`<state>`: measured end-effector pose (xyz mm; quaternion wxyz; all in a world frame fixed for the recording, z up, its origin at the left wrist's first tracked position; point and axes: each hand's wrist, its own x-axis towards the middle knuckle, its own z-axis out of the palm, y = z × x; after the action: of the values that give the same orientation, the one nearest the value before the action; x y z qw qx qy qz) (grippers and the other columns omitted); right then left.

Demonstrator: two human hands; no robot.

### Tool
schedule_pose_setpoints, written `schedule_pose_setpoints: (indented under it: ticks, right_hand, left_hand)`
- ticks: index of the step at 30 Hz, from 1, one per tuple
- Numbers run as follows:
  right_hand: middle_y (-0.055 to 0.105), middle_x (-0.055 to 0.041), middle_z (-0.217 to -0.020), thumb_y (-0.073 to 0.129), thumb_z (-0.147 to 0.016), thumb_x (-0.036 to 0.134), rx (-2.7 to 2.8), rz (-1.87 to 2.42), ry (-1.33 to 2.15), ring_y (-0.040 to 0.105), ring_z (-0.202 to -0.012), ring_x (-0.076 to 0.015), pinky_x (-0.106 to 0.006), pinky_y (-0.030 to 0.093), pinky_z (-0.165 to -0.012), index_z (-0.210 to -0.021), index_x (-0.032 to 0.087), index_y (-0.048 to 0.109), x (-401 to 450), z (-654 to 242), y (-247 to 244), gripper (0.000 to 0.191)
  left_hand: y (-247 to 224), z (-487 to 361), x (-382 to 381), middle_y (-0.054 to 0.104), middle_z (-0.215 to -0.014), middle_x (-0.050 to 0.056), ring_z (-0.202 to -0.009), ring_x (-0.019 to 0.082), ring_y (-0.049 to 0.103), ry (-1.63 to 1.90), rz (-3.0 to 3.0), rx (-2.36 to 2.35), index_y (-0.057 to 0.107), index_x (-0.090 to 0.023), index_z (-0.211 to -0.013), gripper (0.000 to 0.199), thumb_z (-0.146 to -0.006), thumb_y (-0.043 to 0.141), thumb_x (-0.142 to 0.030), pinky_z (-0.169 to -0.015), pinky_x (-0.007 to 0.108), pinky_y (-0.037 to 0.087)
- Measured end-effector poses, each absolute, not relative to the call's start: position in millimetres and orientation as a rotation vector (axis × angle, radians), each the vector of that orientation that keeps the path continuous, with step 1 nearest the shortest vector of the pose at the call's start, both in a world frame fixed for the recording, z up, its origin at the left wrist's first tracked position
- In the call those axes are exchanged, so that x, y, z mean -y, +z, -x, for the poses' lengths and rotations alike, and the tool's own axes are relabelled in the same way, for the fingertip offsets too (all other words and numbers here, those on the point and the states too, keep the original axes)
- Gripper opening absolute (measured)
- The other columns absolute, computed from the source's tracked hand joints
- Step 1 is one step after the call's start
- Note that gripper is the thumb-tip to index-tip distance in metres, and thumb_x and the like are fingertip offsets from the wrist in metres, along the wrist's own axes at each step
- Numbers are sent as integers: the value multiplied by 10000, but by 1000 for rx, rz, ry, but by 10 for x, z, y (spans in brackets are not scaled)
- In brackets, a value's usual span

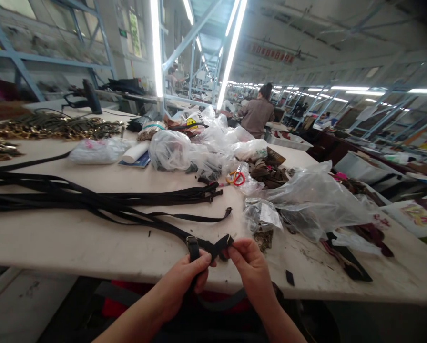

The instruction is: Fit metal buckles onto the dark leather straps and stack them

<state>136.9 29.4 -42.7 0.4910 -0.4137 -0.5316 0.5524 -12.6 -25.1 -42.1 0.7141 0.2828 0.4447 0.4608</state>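
Observation:
Near the table's front edge, my left hand [185, 281] is closed around a black strap [218, 247], thumb pressed on top. A small metal buckle [192, 241] shows on the strap just above that thumb. My right hand [249, 264] pinches the strap's far end, where a bit of metal glints; the fingertips partly hide it. Behind my hands, a bundle of long black straps [102, 200] stretches across the table from the left, their ends lying loose towards the middle.
Scissors with red and yellow handles [237, 177] lie on the table [127, 245] by clear plastic bags [206, 143]. A large plastic bag [313, 205] covers items at right. Metal-tipped pieces [56, 126] are heaped at back left. A person [258, 113] stands farther off.

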Motion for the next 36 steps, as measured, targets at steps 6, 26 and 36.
schedule_pose_setpoints:
  ticks: [6,26,36]
  right_hand:
    - [628,5,-732,662,-720,370,1323,974,1507,607,-696,-140,-290,488,-701,-802,192,510,-258,-1495,-468,248]
    - [601,-3,-728,542,-820,394,1731,865,1800,570,-698,-129,-274,454,-685,-873,185,479,-114,-1527,-357,225]
    - [474,-44,-1274,431,-881,385,1762,741,1682,462,-1134,-200,-345,347,-971,-1102,258,570,-121,-1502,-285,290]
  left_hand:
    - [-407,292,223,281,-400,-106,-381,48,180,822,-609,-924,515,-149,-752,241,-778,535,-388,-415,205,136]
    - [-285,406,300,295,-364,-97,-356,56,187,597,-710,-907,530,-143,-688,280,-727,569,-418,-401,226,118]
    - [-135,276,332,362,-501,-67,-504,90,307,730,-1147,-1034,508,-156,-762,372,-826,418,-511,-508,220,247]
